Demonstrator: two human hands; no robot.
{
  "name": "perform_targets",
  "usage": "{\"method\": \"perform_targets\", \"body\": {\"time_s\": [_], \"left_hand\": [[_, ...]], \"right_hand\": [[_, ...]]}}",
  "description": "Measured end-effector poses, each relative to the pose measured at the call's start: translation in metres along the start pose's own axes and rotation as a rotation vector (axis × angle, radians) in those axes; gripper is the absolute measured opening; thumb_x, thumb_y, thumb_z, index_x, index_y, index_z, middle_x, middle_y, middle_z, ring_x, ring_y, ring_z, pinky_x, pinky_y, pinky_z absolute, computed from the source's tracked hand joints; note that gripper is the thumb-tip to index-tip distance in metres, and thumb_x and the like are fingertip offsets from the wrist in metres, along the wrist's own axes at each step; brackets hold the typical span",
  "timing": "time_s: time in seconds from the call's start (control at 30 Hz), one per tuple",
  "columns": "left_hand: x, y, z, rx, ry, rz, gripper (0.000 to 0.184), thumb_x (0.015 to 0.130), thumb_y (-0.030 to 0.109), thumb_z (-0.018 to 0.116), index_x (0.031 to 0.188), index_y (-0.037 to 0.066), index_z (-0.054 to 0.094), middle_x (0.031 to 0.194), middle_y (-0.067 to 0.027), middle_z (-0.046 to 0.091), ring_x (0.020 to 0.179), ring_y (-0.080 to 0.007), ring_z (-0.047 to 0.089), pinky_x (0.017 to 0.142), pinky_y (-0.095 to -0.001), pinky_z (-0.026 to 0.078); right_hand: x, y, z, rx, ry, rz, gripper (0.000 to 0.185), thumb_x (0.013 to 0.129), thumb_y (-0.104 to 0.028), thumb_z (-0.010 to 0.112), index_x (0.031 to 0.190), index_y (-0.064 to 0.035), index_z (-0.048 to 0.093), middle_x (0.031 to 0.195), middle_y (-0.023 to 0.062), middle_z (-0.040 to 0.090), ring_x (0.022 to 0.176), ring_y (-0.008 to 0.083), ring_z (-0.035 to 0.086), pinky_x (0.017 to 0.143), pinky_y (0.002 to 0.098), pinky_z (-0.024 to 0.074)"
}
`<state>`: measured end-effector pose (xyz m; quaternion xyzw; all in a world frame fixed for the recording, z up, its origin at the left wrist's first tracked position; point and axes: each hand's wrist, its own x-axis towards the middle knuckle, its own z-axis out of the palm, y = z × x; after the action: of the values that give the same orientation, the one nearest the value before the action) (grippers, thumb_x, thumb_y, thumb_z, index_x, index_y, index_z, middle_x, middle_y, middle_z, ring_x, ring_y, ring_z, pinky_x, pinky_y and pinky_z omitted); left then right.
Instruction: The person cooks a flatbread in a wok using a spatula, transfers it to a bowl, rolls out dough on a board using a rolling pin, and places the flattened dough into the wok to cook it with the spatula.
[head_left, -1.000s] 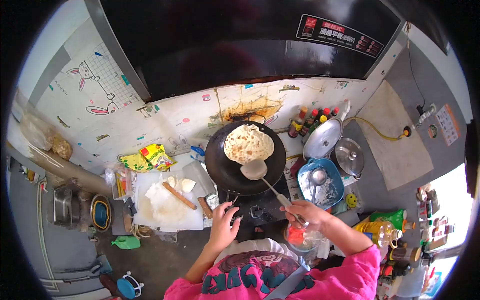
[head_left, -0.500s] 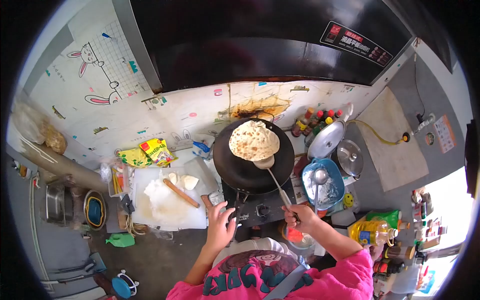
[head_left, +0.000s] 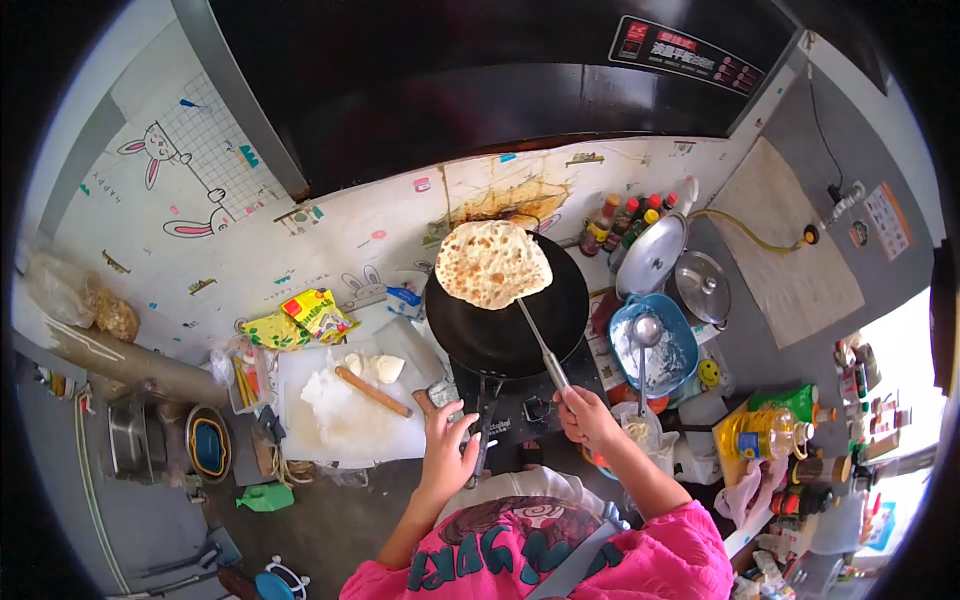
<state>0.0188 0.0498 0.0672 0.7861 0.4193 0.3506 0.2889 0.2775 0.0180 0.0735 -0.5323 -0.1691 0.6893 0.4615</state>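
Observation:
My right hand [head_left: 587, 415] is closed around the handle of a metal spatula [head_left: 545, 352], whose blade is hidden under a round flatbread [head_left: 493, 265]. Brown spots dot the bread, which lies over the back left of a black wok [head_left: 500, 345]. Whether the bread touches the wok, I cannot tell. My left hand [head_left: 447, 450] has its fingers apart and holds nothing, close to the wok's handle [head_left: 484, 420] and a brown wooden handle [head_left: 424, 402].
Left of the stove, a white board [head_left: 375, 438] carries flour, dough pieces and a rolling pin [head_left: 373, 391]. To the right stand a blue basin [head_left: 683, 372] with a ladle [head_left: 646, 335], a lidded pot [head_left: 702, 288] and an oil bottle [head_left: 760, 437]. A range hood [head_left: 450, 110] hangs above.
The flatbread has shifted left, and the spatula blade, partly visible before, is now covered by it. My right hand has moved slightly left and up. My left hand stays by the wok's handle.

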Motion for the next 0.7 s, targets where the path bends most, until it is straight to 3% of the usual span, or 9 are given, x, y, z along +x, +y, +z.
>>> {"method": "perform_targets", "body": {"time_s": [0.37,0.7], "left_hand": [[0.011,0.002,0.006,-0.074,-0.145,0.148,0.035,0.076,0.004,0.064,0.111,0.005,0.058,0.123,-0.0157,0.046,0.111,-0.0344,0.045,0.088,-0.0393,0.042],[0.013,0.053,0.072,-0.069,-0.257,0.236,0.030,0.076,0.005,0.065,0.105,0.005,0.060,0.116,-0.0138,0.052,0.106,-0.0343,0.049,0.089,-0.0411,0.043]], "right_hand": [[-0.057,0.029,0.004,0.139,0.044,-0.007,0.027,0.100,-0.030,0.039,0.100,-0.0047,0.048,0.057,-0.0019,0.033,0.037,0.0074,0.026,0.032,0.0224,0.0222],[-0.108,0.026,-0.063,0.537,-0.243,0.021,0.032,0.100,-0.036,0.037,0.103,-0.0065,0.047,0.056,-0.0035,0.033,0.035,0.0052,0.026,0.032,0.0196,0.0227]]}}
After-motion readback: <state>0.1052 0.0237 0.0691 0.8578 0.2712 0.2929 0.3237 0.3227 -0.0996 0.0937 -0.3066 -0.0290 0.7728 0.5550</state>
